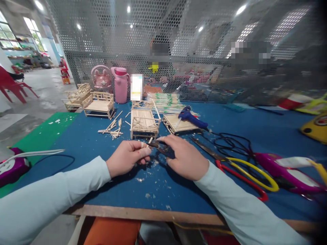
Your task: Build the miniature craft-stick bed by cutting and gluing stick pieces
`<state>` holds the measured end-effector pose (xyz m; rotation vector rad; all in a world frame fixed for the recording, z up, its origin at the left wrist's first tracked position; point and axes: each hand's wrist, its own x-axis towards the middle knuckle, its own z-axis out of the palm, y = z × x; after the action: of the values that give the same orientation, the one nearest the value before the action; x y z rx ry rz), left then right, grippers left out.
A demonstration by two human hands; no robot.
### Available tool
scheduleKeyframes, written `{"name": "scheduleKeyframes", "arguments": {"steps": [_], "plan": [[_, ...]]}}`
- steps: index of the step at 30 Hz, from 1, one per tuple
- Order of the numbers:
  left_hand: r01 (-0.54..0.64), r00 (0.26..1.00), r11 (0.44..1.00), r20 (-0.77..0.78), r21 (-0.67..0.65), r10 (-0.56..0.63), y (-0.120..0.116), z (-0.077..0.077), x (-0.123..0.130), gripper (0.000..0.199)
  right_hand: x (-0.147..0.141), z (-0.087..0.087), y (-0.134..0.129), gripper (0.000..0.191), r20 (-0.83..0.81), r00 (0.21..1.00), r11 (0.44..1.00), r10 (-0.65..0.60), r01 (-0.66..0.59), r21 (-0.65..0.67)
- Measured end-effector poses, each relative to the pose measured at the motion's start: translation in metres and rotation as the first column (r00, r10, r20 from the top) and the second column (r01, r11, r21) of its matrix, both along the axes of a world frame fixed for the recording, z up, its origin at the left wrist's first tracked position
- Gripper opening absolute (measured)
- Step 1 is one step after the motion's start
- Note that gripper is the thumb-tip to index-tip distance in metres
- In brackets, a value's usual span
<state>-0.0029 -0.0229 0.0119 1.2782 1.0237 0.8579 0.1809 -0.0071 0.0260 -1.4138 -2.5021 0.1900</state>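
Note:
My left hand pinches a short thin wooden stick upright near the middle of the blue table. Around a dark pair of pliers or cutters my right hand is closed, with the jaws at the stick. Just behind the hands stands a small bed-like frame of wooden sticks. To its right lies a flat stick panel with a blue glue gun resting on it. Loose cut sticks are scattered left of the frame.
Large scissors with red and yellow handles, black cables and a purple power strip are at the right. More stick furniture, a pink bottle and packed sticks stand at the back, before a perforated metal screen.

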Motion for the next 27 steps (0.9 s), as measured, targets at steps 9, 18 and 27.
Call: {"name": "scheduleKeyframes", "arguments": {"steps": [9,18,27], "plan": [[0.082,0.987,0.978,-0.15,0.19,-0.053,0.0,-0.007,-0.005,0.025,-0.001,-0.004,-0.002,0.04,-0.048,0.999,1.0,0.0,0.001,0.011],[0.114,0.943,0.954,-0.334,0.277,-0.016,-0.006,-0.013,0.006,0.048,-0.005,-0.006,-0.003,0.027,0.022,1.0,1.0,0.017,-0.017,0.002],[0.125,0.886,0.919,-0.459,0.374,0.067,-0.001,-0.012,0.003,0.045,-0.014,-0.018,-0.007,0.019,0.022,0.999,0.996,-0.023,0.021,0.086]]}}
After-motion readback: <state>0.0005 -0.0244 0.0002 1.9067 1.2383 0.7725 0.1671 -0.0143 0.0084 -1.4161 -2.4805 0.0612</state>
